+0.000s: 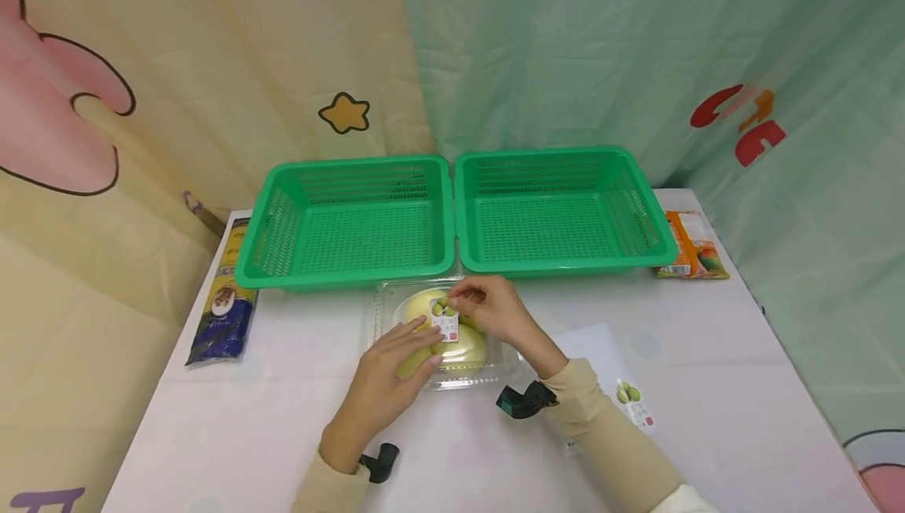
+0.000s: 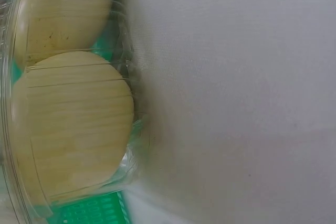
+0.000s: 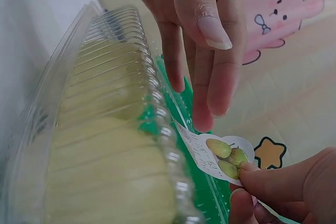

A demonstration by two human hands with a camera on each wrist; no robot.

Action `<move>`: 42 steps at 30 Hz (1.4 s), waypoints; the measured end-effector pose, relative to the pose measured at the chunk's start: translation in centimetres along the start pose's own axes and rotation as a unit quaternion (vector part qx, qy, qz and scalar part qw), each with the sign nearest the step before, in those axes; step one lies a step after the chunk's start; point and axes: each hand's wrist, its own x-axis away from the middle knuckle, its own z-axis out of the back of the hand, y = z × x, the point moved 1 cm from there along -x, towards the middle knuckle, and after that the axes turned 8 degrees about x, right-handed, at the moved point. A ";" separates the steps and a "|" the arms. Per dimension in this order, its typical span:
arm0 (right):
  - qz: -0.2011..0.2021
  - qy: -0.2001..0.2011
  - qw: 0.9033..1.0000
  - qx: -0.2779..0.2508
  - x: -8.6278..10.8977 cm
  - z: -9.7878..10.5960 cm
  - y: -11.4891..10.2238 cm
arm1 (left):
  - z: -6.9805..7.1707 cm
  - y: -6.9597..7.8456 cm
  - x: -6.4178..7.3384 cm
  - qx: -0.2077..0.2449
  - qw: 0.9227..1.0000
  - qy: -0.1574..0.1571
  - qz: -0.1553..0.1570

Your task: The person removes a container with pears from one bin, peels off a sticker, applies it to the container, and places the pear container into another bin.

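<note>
Pinching the fruit-print label (image 1: 445, 326) between right hand (image 1: 495, 313) thumb and fingers, mid-frame, over the clear clamshell (image 1: 467, 379) of pale yellow fruit (image 1: 463, 346). Reaching left hand (image 1: 389, 368) over clamshell's left side, fingers released and extended, tips near label; can't tell if touching. Seeing green baskets (image 1: 368, 238) upper middle, blue-yellow pack (image 1: 225, 301) left, orange packet (image 1: 696, 246) right, label sheet (image 1: 590, 344) lower right, partly behind right sleeve (image 1: 615, 442).
</note>
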 end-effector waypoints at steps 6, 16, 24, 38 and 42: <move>0.002 0.004 1.000 0.018 -0.1 0.0 0.2 | -0.2 0.1 -0.3 -0.013 1.000 -0.012 -0.023; 0.006 0.024 0.999 0.034 -0.2 -0.2 -0.2 | -0.4 0.1 -0.8 -0.037 0.998 -0.016 -0.044; 0.019 0.057 0.994 0.087 -0.2 -0.8 0.0 | -0.2 0.1 -1.1 -0.014 0.999 -0.031 -0.036; 0.064 0.092 0.982 0.150 0.1 -1.6 0.2 | -1.3 -0.3 -1.8 -0.004 0.999 0.051 0.003; 0.087 0.091 0.980 0.153 0.5 -1.6 0.5 | -1.7 -0.6 -2.4 -0.047 0.997 0.056 0.018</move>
